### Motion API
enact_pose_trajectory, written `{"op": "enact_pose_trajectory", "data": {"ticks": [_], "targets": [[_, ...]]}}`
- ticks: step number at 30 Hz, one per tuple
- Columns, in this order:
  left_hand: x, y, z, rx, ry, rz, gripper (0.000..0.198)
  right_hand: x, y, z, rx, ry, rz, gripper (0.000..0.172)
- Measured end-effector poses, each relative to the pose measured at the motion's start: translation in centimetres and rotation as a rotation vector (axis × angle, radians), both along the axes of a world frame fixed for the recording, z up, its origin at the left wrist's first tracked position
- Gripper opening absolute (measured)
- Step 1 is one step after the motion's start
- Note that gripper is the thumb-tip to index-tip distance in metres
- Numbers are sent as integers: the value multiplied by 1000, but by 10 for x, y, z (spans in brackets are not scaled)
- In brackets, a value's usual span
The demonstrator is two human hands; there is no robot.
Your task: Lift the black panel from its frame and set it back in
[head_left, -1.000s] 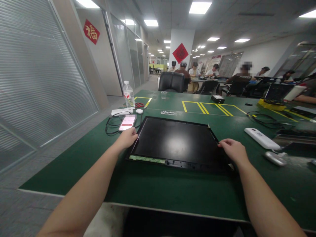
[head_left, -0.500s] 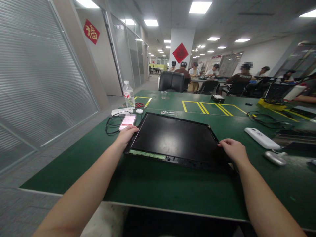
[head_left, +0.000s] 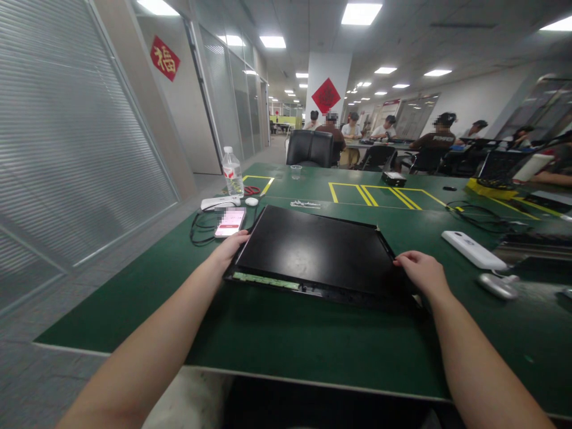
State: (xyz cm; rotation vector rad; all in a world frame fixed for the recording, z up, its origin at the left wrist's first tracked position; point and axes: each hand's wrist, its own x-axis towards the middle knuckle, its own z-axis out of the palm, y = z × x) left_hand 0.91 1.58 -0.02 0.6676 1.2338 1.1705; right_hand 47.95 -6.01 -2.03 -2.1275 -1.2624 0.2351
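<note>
A black flat display panel (head_left: pixel 308 250) lies within a black frame on the green table in front of me. Along its near edge runs a green strip (head_left: pixel 266 281), resembling a circuit board. My left hand (head_left: pixel 230 247) grips the left edge, its fingertips partly hidden by the panel. At the opposite side, my right hand (head_left: pixel 422 271) pinches the right edge between thumb and fingers. Close to my left hand lies a phone (head_left: pixel 231 223) with a lit screen.
Beyond the phone are a water bottle (head_left: pixel 232 173), red-handled scissors (head_left: pixel 251 190), a white mouse (head_left: pixel 251 202) and a black cable (head_left: pixel 193 229). To the right sit a white power bank (head_left: pixel 473 250) and a silver device (head_left: pixel 498 286). Several people sit at tables farther back.
Both hands stay at the panel's side edges. The panel's surface has shifted slightly within the frame, and its reflection now looks rippled near the middle.
</note>
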Motion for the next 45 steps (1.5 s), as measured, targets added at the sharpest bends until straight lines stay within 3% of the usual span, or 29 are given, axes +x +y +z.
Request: {"op": "enact_pose_trajectory", "data": {"ticks": [7,17,30,40,45], "targets": [[-6,3,-12,106,36,-26,44,1,1,0,-14,-1,-7,22],[8,-15,8,90,179,-16,30,-3,-1,3,-28,10,-7,22],[4,-15,5,184,190,-83,47,1,2,-2,-30,-70,4,23],[8,-20,11,284,208,-58,35,-1,2,-2,-18,-73,1,22],[11,-19,14,284,81,-54,26,-1,1,-1,-15,-76,1,21]]}}
